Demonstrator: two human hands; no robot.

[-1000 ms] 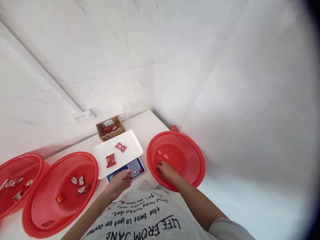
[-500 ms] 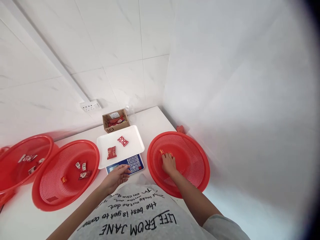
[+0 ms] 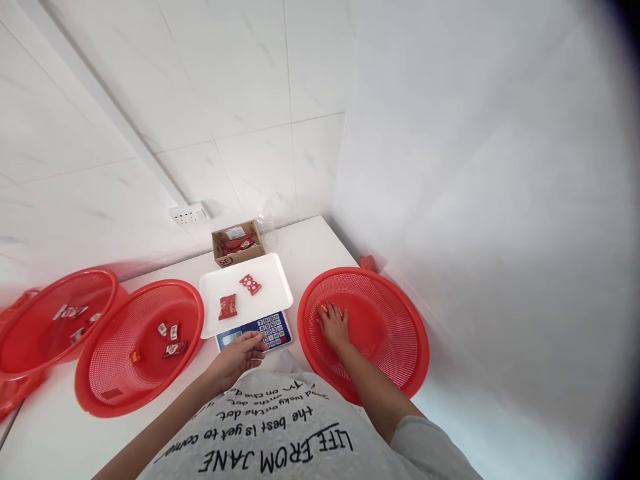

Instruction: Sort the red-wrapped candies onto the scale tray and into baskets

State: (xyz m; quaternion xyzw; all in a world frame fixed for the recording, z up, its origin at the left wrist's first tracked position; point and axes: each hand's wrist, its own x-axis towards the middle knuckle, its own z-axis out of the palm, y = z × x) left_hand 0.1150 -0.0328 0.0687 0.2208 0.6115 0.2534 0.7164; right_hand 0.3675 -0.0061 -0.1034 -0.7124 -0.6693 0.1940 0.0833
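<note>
The right hand (image 3: 334, 327) lies in the red basket (image 3: 395, 320) on the white surface (image 3: 310, 247), its grip open, spread fingertips touching a small orange-wrapped candy (image 3: 324, 308), while the left hand (image 3: 239, 353), grip loosely curled and holding nothing, rests against the front edge of the scale (image 3: 273, 330).

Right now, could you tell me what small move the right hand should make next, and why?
Probably pinch the orange-wrapped candies: the right hand lies open in the rightmost red mesh basket, fingertips at the candies, gripping nothing visibly, while the left hand rests at the scale's keypad.
</note>
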